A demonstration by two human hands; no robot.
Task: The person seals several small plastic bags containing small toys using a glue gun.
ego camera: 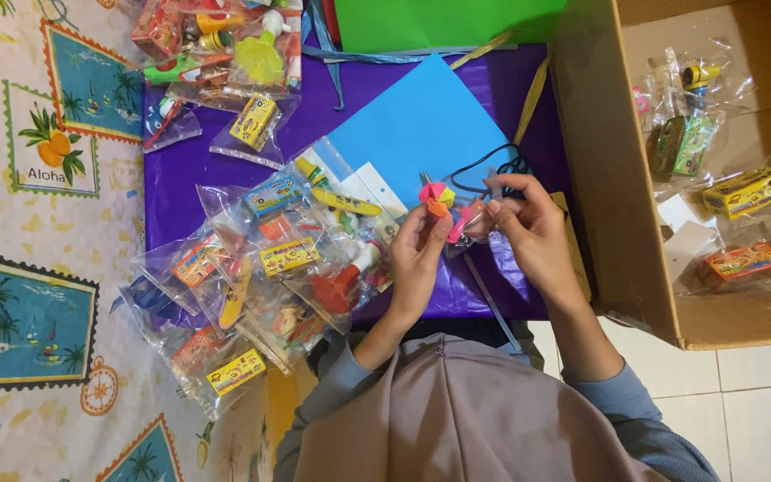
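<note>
Hands, left hand [418, 254] pinching ruffled pink-orange toy [437, 198], right hand [528, 228] gripping crinkly clear packet [475, 219], glossy purple sheet [225, 170] beneath

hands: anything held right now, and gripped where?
Both hands hold one small clear bag of toys. The left hand pinches its left end by the pink and orange toy; the right hand pinches its right edge.

A small pink, yellow and orange plastic toy [437, 197] sits upright at mid-scene, pinched in fingertips above purple paper. Just to its right, touching it, a small clear plastic bag [472, 219] with pink contents is held crumpled.
</note>
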